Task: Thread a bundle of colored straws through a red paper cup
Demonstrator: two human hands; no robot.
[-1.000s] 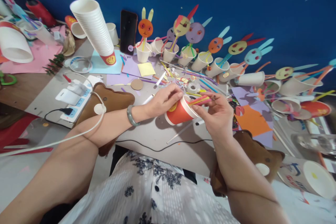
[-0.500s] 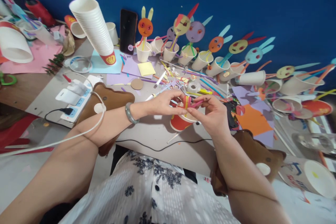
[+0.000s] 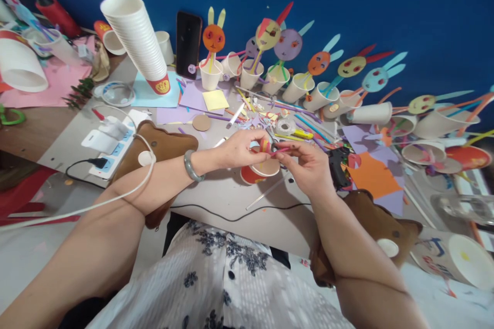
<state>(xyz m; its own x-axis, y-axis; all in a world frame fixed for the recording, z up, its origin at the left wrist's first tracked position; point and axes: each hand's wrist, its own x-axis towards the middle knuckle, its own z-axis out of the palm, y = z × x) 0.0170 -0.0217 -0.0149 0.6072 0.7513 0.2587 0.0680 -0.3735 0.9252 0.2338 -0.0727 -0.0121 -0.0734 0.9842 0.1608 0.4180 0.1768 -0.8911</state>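
Note:
Near the middle of the table, my left hand (image 3: pixel 245 149) has its fingers closed on a small yellow and pink piece at the rim of a red paper cup (image 3: pixel 252 174). My right hand (image 3: pixel 309 164) pinches a thin pink strip (image 3: pixel 280 151) that runs toward the left fingertips. The cup tilts under my left hand, its opening facing right. Fingers partly hide where the pink strip meets the yellow piece. A thin clear stick (image 3: pixel 264 194) lies just in front of the cup.
Paper-cup rabbits (image 3: pixel 211 74) line the blue wall. A tall cup stack (image 3: pixel 135 36) and a phone (image 3: pixel 188 43) stand at the back left. Paper scraps, tape (image 3: pixel 285 126) and a yellow cutter (image 3: pixel 303 134) lie behind my hands; a power strip (image 3: pixel 111 151) is left.
The red cup has shifted left and its opening shows more. My right hand has moved slightly left and down, and the pink strip now lies lower between the hands.

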